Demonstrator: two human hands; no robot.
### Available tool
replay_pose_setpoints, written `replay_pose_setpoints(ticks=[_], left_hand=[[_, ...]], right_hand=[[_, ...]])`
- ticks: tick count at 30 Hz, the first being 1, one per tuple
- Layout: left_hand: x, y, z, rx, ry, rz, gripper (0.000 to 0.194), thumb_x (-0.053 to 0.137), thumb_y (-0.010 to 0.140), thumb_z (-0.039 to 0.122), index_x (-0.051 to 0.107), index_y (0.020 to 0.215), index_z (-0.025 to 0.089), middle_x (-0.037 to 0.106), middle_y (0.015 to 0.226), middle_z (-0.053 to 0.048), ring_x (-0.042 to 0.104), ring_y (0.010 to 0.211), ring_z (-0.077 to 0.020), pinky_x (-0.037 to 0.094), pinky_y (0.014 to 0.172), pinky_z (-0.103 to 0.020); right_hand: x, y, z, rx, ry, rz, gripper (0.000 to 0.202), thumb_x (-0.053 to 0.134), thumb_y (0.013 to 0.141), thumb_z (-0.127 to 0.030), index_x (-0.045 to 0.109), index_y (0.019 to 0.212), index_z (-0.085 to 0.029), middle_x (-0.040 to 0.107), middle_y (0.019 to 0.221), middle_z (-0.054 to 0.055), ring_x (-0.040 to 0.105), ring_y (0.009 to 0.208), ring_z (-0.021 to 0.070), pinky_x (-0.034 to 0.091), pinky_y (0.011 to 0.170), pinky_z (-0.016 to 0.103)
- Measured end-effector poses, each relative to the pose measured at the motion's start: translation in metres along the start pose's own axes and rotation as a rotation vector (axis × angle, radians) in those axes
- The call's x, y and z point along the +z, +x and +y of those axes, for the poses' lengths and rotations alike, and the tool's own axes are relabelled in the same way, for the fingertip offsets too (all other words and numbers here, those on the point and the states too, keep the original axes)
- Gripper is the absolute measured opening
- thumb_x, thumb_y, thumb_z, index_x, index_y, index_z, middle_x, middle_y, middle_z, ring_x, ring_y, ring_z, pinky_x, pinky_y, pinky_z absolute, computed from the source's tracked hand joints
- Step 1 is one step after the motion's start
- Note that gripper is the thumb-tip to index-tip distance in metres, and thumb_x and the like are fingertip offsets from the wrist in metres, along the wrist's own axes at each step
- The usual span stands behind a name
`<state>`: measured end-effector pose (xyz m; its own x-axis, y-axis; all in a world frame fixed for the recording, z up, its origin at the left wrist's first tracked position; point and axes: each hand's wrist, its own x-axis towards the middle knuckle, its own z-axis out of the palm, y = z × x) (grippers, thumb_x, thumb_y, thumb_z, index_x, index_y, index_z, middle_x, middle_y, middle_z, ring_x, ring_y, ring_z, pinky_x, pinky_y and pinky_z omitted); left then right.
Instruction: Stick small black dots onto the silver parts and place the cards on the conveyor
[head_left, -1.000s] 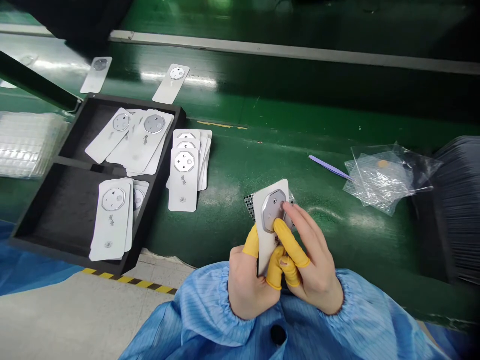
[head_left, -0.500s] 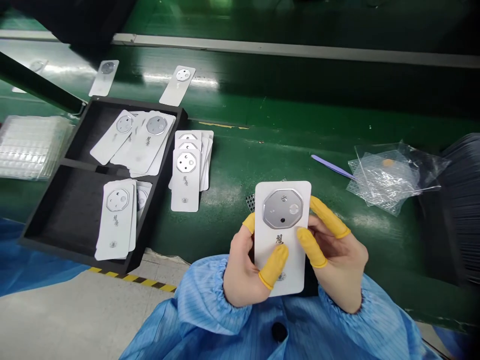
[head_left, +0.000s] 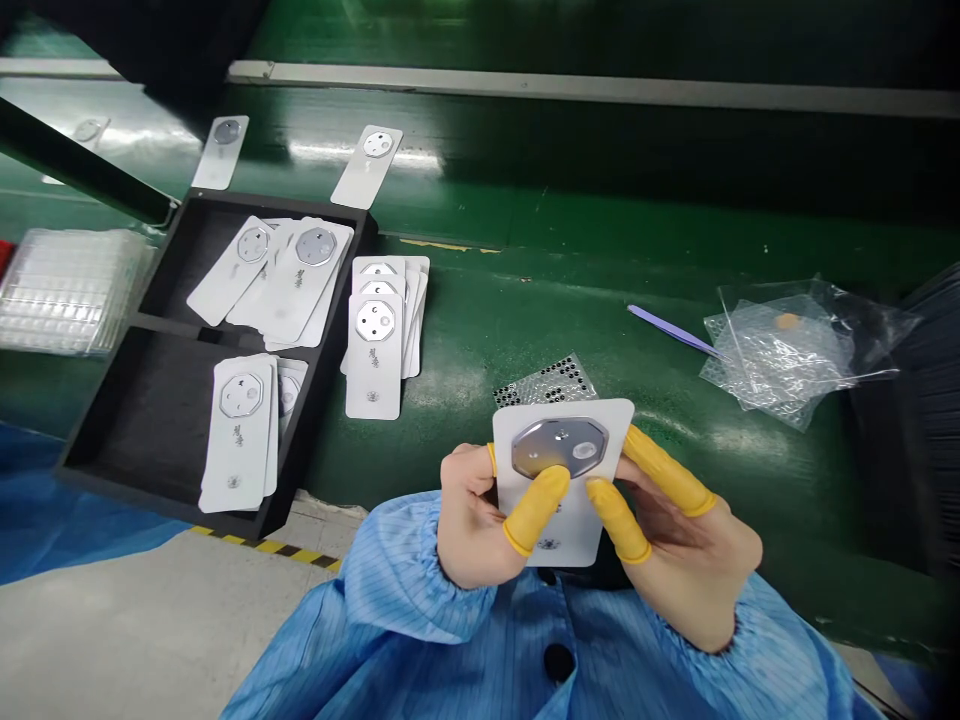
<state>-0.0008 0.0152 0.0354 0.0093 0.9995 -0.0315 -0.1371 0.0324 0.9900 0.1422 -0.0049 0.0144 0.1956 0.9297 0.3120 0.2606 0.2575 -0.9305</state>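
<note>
A white card (head_left: 583,530) with a silver octagonal plate near its top is held up in front of me, its top edge tilted away. My left hand (head_left: 487,520), in yellow finger cots, grips its left side, with the thumb on the lower edge of the plate. On the other side my right hand (head_left: 675,540) pinches the card, thumb in front and fingers at the edge. Just behind the card lies a clear sheet with small black dots (head_left: 551,382). A pile of similar cards (head_left: 373,365) rests on the green bench to the left.
A black divided tray (head_left: 120,400) holds more cards. Two single cards lie beyond it, one of them here (head_left: 367,170). Clear plastic trays (head_left: 71,290) are stacked at far left. Purple tweezers (head_left: 671,328) touch clear plastic sheets (head_left: 795,350) at right. A metal rail (head_left: 525,84) crosses the back.
The held card has tipped back and looks shorter. My left thumb has moved up onto the plate's edge. More of the dotted sheet shows behind the card. The view has shifted slightly.
</note>
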Motion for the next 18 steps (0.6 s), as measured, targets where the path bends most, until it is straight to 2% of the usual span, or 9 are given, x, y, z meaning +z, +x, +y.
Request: replay_pose_setpoints(ticks=[3, 7, 9, 12, 14, 16, 18], left_hand=[[-0.001, 0.002, -0.002, -0.037, -0.015, 0.015, 0.024, 0.066, 0.078, 0.023, 0.062, 0.056, 0.016, 0.055, 0.047, 0.000, 0.057, 0.051, -0.0147, 0.048, 0.048, -0.025], [-0.004, 0.009, -0.003, -0.162, -0.065, -0.068, 0.017, 0.067, 0.079, 0.031, 0.070, 0.075, 0.015, 0.063, 0.058, -0.003, 0.060, 0.055, -0.0161, 0.051, 0.050, -0.027], [-0.005, 0.011, -0.006, -0.192, -0.078, -0.056, 0.019, 0.069, 0.077, 0.033, 0.070, 0.076, 0.014, 0.065, 0.061, -0.004, 0.060, 0.054, -0.0156, 0.051, 0.050, -0.026], [-0.007, 0.011, -0.013, -0.196, -0.076, 0.050, 0.023, 0.073, 0.072, 0.034, 0.069, 0.067, 0.012, 0.064, 0.056, -0.004, 0.057, 0.048, -0.0139, 0.049, 0.045, -0.023], [-0.014, 0.011, -0.020, -0.181, -0.041, 0.154, 0.026, 0.076, 0.069, 0.034, 0.067, 0.061, 0.011, 0.063, 0.053, -0.003, 0.054, 0.044, -0.0120, 0.045, 0.041, -0.021], [-0.030, 0.012, -0.028, -0.151, 0.025, 0.289, 0.027, 0.078, 0.065, 0.033, 0.066, 0.057, 0.011, 0.062, 0.051, -0.001, 0.051, 0.041, -0.0098, 0.042, 0.039, -0.020], [-0.051, 0.014, -0.036, -0.113, 0.095, 0.420, 0.029, 0.081, 0.063, 0.032, 0.063, 0.052, 0.011, 0.059, 0.047, 0.001, 0.047, 0.039, -0.0075, 0.039, 0.038, -0.018]], right_hand=[[0.000, -0.001, 0.004, 0.008, -0.010, -0.002, 0.042, 0.073, 0.071, -0.008, 0.068, 0.108, -0.027, 0.074, 0.101, 0.000, 0.073, 0.084, 0.0223, 0.065, 0.073, 0.036], [-0.001, -0.002, 0.012, 0.072, -0.077, -0.006, 0.040, 0.074, 0.071, -0.012, 0.069, 0.108, -0.025, 0.073, 0.103, 0.002, 0.073, 0.084, 0.0219, 0.064, 0.076, 0.036], [0.000, -0.001, 0.014, 0.063, -0.101, -0.029, 0.036, 0.074, 0.072, -0.013, 0.069, 0.106, -0.025, 0.073, 0.103, 0.001, 0.073, 0.084, 0.0209, 0.064, 0.075, 0.034], [0.000, 0.004, 0.017, 0.001, -0.114, -0.157, 0.032, 0.071, 0.076, -0.015, 0.069, 0.106, -0.026, 0.074, 0.103, 0.000, 0.073, 0.083, 0.0181, 0.063, 0.075, 0.029], [-0.001, 0.008, 0.025, -0.060, -0.140, -0.271, 0.036, 0.068, 0.079, -0.016, 0.065, 0.114, -0.025, 0.072, 0.107, 0.001, 0.071, 0.091, 0.0183, 0.061, 0.081, 0.031], [-0.003, 0.010, 0.040, -0.133, -0.245, -0.333, 0.046, 0.067, 0.081, -0.019, 0.057, 0.126, -0.022, 0.066, 0.120, 0.007, 0.063, 0.111, 0.0225, 0.055, 0.095, 0.040], [-0.005, 0.008, 0.062, -0.192, -0.423, -0.344, 0.047, 0.067, 0.081, -0.022, 0.055, 0.127, -0.020, 0.055, 0.135, 0.013, 0.048, 0.129, 0.0294, 0.045, 0.103, 0.055]])
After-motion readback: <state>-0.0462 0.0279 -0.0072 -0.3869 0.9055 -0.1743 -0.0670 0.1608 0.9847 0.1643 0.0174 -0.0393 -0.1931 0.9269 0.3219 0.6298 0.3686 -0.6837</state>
